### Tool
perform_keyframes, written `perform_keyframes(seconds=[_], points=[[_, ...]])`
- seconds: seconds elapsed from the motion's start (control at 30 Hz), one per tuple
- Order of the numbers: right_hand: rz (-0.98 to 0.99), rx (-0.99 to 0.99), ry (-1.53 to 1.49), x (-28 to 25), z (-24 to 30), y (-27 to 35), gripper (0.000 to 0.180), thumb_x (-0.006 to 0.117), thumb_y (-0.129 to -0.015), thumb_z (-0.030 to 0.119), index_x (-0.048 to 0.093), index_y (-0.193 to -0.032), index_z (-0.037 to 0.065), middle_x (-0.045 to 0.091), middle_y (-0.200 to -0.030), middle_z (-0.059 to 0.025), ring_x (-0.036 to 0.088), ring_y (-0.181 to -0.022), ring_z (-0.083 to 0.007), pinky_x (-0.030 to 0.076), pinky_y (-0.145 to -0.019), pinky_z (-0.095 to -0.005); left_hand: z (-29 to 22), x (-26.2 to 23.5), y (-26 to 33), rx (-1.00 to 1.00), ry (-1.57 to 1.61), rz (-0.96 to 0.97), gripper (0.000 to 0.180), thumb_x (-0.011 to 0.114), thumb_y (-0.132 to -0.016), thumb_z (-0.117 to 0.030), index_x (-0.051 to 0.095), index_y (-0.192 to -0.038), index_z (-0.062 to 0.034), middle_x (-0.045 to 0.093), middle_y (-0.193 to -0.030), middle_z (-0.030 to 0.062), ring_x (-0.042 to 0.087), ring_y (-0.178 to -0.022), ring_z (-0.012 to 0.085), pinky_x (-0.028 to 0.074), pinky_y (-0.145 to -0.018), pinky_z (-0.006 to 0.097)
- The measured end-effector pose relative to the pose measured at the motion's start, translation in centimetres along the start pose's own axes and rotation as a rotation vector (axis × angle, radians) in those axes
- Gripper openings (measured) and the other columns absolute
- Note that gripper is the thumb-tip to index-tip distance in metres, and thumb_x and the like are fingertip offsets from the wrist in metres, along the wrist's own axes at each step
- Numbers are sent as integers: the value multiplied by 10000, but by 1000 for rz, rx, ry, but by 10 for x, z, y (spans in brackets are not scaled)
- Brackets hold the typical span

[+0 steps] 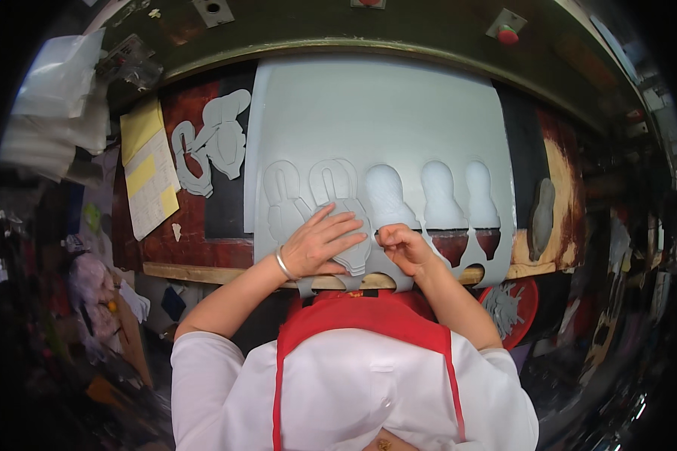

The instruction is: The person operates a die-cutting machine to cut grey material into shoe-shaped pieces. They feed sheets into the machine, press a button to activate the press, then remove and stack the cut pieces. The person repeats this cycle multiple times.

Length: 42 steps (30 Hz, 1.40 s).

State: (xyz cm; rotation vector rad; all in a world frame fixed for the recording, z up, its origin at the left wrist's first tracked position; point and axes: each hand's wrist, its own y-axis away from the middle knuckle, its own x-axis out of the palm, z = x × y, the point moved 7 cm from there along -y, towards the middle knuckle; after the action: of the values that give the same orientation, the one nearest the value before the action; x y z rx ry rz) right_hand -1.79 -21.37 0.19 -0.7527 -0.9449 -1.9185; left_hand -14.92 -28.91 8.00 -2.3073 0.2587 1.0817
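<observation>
A wide grey sheet (384, 105) lies across the work table, with several shoe-part shapes cut along its near side. My left hand (320, 244), a bracelet on its wrist, lies flat with fingers spread on loose grey shoe-upper pieces (337, 180). My right hand (405, 252) is closed beside the nearest cut-out opening (388, 197), thumb and fingers pressed together at its lower edge. What those fingers hold, if anything, is hidden. White shows through the upper part of the openings, and dark red board (450, 246) through the lower part of two.
Left of the sheet are cut grey pieces (226, 139) and yellow-and-white papers (149, 174). A dark shoe-shaped object (540, 219) rests at the right. A red basin (532, 302) holding grey scraps stands below the table's right edge. A machine beam (429, 37) with a red button (507, 34) spans the back.
</observation>
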Motion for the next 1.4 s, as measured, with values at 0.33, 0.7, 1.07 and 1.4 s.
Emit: perform_keyframes(seconds=[0.33, 0.7, 1.07, 1.4], points=[[-528, -293, 1123, 53, 53, 42, 71, 618, -798, 32, 580, -772, -21, 666, -961, -125, 644, -808, -168, 525, -718, -274, 134, -202, -26, -402, 786, -1455, 460, 461, -970, -423, 556, -962, 28, 602, -901, 53, 592, -791, 151, 540, -716, 290], [-163, 319, 376, 52, -47, -42, 83, 643, -786, 75, 612, -710, 63, 516, -654, 34, 455, -605, -73, 353, -545, -255, 12, -63, 45, 119, -130, 9, 559, 699, -627, -177, 600, -1168, -76, 569, -1193, 146, 538, -1142, 315, 415, -997, 477], [-278, 81, 514, 67, -29, -39, 96, 552, -844, 4, 565, -749, -4, 671, -940, -162, 625, -901, -186, 499, -774, -287, 102, -97, 64, -815, 311, -543, 249, 632, -882, -293, 634, -931, -49, 647, -800, 63, 605, -769, 138, 490, -711, 309], [-490, -202, 559, 54, 20, 22, 73, 573, -896, 42, 609, -865, -14, 667, -981, -164, 652, -844, -197, 531, -780, -307, 161, -296, 85, -358, 159, -1227, 360, 517, -936, -323, 590, -1082, -2, 638, -1045, 99, 627, -925, 206, 527, -806, 381]])
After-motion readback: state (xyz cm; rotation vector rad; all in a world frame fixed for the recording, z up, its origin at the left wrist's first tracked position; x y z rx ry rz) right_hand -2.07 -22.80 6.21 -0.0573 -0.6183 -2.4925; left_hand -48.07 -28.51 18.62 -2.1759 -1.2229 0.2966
